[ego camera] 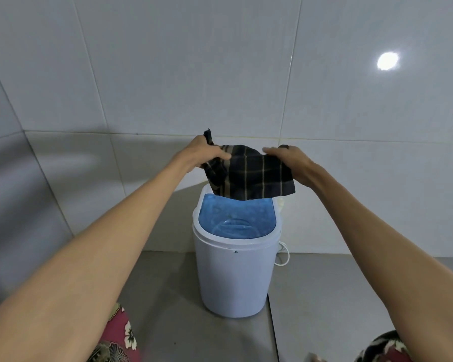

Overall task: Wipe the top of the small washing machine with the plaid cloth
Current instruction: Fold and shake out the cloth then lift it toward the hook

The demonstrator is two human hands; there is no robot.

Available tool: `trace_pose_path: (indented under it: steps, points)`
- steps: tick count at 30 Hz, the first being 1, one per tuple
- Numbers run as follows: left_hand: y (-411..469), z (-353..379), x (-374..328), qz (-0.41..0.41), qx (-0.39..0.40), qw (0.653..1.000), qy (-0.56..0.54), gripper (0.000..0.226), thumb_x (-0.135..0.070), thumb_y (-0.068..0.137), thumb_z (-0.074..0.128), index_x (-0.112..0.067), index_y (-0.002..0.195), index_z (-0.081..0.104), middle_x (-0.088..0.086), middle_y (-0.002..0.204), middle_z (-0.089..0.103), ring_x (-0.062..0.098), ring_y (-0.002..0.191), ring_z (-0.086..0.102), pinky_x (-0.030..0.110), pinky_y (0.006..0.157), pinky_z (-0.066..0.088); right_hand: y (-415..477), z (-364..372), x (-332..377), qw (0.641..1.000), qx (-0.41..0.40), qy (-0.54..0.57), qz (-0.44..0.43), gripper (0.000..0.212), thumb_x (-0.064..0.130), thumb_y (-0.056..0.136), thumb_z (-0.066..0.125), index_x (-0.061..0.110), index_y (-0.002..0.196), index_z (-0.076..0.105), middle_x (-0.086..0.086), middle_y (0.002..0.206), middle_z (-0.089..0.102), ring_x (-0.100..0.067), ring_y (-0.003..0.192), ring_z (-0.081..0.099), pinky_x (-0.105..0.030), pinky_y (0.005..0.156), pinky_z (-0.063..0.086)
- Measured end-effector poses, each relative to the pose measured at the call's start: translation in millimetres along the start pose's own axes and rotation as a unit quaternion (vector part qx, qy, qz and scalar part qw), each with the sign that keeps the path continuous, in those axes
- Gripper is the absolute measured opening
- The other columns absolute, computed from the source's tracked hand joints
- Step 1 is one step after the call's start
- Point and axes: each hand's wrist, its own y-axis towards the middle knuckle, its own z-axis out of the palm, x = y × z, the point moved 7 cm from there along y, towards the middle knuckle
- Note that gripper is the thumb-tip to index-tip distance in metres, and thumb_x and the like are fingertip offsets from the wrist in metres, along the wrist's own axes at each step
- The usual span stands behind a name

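A small white washing machine (234, 278) with a translucent blue lid (236, 218) stands on the grey floor in the middle of the view. A dark plaid cloth (249, 176) with tan stripes hangs in the air just above the lid's far edge. My left hand (207, 152) grips the cloth's left corner and my right hand (288, 160) holds its right edge. The cloth hides the back of the lid and does not touch the visible part of it.
White wall tiles rise right behind the machine, and a wall closes in at the left. A white cable (284, 254) loops on the floor at the machine's right. Floral clothing (115, 338) shows at the bottom left and bottom right.
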Motion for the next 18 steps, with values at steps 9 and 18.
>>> trace_pose_path:
  steps: [9,18]
  points:
    - [17,32,71,-0.059,-0.041,0.995,0.068,0.070,-0.004,0.083,0.070,-0.006,0.136,0.024,0.009,0.108,0.047,0.024,0.097,0.051,0.034,0.079,0.048,22,19,-83,0.982,-0.045,-0.167,0.078,0.065,0.028,0.076,0.080,-0.002,0.122,0.047,-0.014,0.115,0.061,-0.029,0.102,0.062,-0.036,0.077,0.051]
    - [17,76,100,0.106,-0.130,0.921,0.352,0.054,-0.007,0.085,0.061,-0.006,0.135,0.042,0.014,0.132,0.045,0.030,0.124,0.042,0.038,0.093,0.044,22,61,-130,0.889,-0.096,-0.448,-0.007,0.069,0.028,0.094,0.056,0.007,0.151,0.022,-0.021,0.155,0.024,-0.038,0.146,0.014,-0.053,0.116,0.019]
